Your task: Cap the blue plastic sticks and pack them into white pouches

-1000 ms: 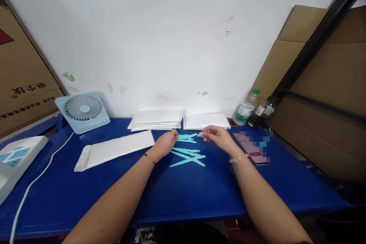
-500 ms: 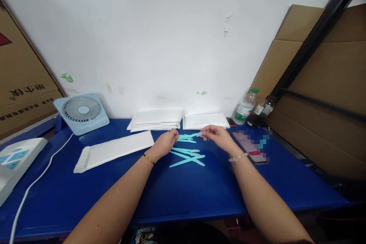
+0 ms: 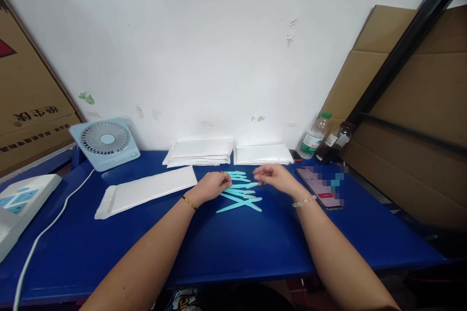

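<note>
Several slim turquoise eyebrow razors (image 3: 239, 201), tapered at one end and wider at the other, lie fanned and partly crossed on the blue table. My left hand (image 3: 214, 185) is closed in a pinch at the narrow end of one razor (image 3: 243, 186), whose wider, paler end points right. Close to that end is my right hand (image 3: 276, 178), its fingers slightly curled and parted, with nothing visible between them. More razors (image 3: 239, 175) lie just behind, partly hidden by my left hand.
A white padded envelope (image 3: 149, 192) lies at the left; stacks of white envelopes (image 3: 200, 150) (image 3: 263, 153) stand along the wall. A blue fan (image 3: 108, 142) sits back left. At right are a phone (image 3: 319, 187), a clear bottle (image 3: 314, 138) and a dark bottle (image 3: 332, 143).
The razor between my hands has come down toward the others on the table. My right fingers have let go of its pale end and parted. My left hand has moved slightly down and right.
</note>
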`<state>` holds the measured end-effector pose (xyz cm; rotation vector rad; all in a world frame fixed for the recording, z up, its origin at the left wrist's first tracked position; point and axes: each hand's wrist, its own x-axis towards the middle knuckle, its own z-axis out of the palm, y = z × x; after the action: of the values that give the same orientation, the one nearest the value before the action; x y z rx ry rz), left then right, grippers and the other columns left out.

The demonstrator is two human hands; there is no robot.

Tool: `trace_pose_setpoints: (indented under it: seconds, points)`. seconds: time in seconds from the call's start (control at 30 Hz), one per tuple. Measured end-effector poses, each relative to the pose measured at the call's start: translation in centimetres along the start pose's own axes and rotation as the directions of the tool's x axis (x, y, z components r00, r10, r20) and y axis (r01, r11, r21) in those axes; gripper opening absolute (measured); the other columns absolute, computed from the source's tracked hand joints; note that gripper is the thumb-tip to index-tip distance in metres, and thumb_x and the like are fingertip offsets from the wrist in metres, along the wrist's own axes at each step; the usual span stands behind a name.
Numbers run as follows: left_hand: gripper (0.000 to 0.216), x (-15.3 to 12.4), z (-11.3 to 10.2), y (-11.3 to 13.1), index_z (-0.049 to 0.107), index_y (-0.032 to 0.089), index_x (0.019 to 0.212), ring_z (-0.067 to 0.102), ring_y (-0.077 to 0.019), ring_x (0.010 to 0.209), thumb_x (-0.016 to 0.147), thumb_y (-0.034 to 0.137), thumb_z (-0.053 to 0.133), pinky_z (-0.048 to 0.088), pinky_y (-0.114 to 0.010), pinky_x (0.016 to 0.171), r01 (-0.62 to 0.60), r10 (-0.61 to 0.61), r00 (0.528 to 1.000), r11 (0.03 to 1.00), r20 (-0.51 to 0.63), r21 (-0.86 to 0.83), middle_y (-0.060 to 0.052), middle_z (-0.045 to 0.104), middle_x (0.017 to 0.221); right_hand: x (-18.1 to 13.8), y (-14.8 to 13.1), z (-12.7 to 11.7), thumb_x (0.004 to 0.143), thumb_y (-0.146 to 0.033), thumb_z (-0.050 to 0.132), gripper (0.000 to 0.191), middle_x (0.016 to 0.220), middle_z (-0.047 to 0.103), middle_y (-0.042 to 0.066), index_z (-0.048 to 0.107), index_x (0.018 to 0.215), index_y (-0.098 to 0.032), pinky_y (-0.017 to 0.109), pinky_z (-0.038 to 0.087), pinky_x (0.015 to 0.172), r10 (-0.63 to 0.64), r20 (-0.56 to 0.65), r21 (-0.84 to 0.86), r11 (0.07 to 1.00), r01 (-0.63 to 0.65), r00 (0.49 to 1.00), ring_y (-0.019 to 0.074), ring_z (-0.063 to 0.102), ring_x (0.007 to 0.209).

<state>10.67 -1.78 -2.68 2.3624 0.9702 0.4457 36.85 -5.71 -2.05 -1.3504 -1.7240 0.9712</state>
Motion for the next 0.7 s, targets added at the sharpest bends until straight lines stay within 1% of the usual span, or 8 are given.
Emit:
trace_pose_setpoints:
  seconds: [0.07,0.13,0.23,0.37,0.43,0.5,0.6,0.7]
  points:
    - [0.024,0.0,0.0,0.0,0.062,0.020,0.072,0.052,-0.0156,0.063,0.083,0.034,0.047,0.036,-0.025,0.058,-0.004,0.003,1.000,1.000,0.006,0.022,-0.003,0.063,0.073,0.2,0.9,-1.2,0.078,-0.032,0.059,0.021,0.073,0.069,0.005,0.068,0.090,-0.017,0.029,0.048,0.063,-0.029,-0.191,-0.186,0.982,-0.008,0.981,0.0173,0.063,0.064]
    - [0.024,0.1,0.1,-0.1,0.064,0.020,0.075,0.055,-0.0169,0.066,0.083,0.035,0.047,0.037,-0.025,0.059,0.011,-0.011,1.000,1.000,-0.004,0.027,-0.004,0.064,0.075,0.5,2.0,-2.1,0.077,-0.025,0.057,0.016,0.076,0.069,0.004,0.069,0.085,-0.018,0.030,0.047,0.067,-0.087,-0.288,-0.386,0.922,-0.032,0.954,0.0181,0.062,0.068]
    - [0.024,0.2,0.3,-0.4,0.066,0.021,0.090,0.058,-0.0200,0.081,0.084,0.036,0.048,0.041,-0.027,0.069,0.024,-0.016,0.998,0.992,-0.063,0.128,-0.005,0.065,0.087,0.8,3.1,-2.2,0.073,-0.017,0.059,0.014,0.083,0.068,0.005,0.069,0.082,-0.018,0.029,0.044,0.072,-0.111,-0.225,-0.561,0.827,-0.036,0.968,0.0187,0.060,0.076]
    - [0.025,0.5,0.5,-0.9,0.063,0.021,0.104,0.054,-0.0239,0.102,0.084,0.029,0.052,0.039,-0.032,0.085,0.053,-0.008,0.990,0.949,-0.143,0.312,-0.008,0.062,0.109,1.0,3.5,-1.1,0.073,-0.012,0.058,0.011,0.088,0.064,0.007,0.067,0.079,-0.017,0.027,0.042,0.072,-0.076,-0.152,-0.666,0.745,-0.046,0.985,0.0182,0.059,0.079]
    - [0.020,0.7,0.5,-1.2,0.064,0.021,0.099,0.054,-0.0241,0.100,0.083,0.027,0.053,0.038,-0.033,0.086,0.063,-0.013,0.989,0.937,-0.147,0.342,-0.008,0.062,0.104,0.9,3.3,-0.7,0.074,-0.012,0.056,0.010,0.086,0.063,0.008,0.064,0.075,-0.017,0.026,0.042,0.070,-0.062,-0.143,-0.691,0.721,-0.054,0.988,0.0181,0.058,0.078]
    - [0.013,0.8,0.6,-1.3,0.065,0.020,0.089,0.056,-0.0234,0.096,0.082,0.024,0.054,0.039,-0.032,0.083,0.066,-0.016,0.989,0.934,-0.145,0.351,-0.007,0.063,0.096,0.9,3.0,-0.6,0.076,-0.014,0.054,0.009,0.083,0.064,0.007,0.063,0.074,-0.017,0.026,0.041,0.069,-0.069,-0.128,-0.675,0.737,-0.036,0.989,0.0179,0.058,0.076]
    - [0.009,1.1,0.8,-1.3,0.063,0.019,0.080,0.056,-0.0223,0.092,0.081,0.020,0.054,0.038,-0.030,0.079,0.073,-0.025,0.990,0.932,-0.138,0.355,-0.006,0.062,0.089,0.8,2.7,-0.7,0.081,-0.022,0.052,0.011,0.072,0.063,0.003,0.062,0.080,-0.019,0.026,0.042,0.064,-0.090,-0.120,-0.539,0.842,0.012,0.989,0.0160,0.058,0.067]
    - [0.007,1.2,0.9,-1.4,0.061,0.018,0.079,0.057,-0.0222,0.089,0.080,0.020,0.054,0.038,-0.030,0.076,0.085,-0.037,0.989,0.935,-0.145,0.345,-0.007,0.062,0.089,0.7,2.4,-0.8,0.083,-0.031,0.052,0.018,0.064,0.060,-0.001,0.064,0.086,-0.019,0.026,0.042,0.057,-0.059,-0.121,-0.348,0.937,0.013,0.991,0.0141,0.055,0.056]
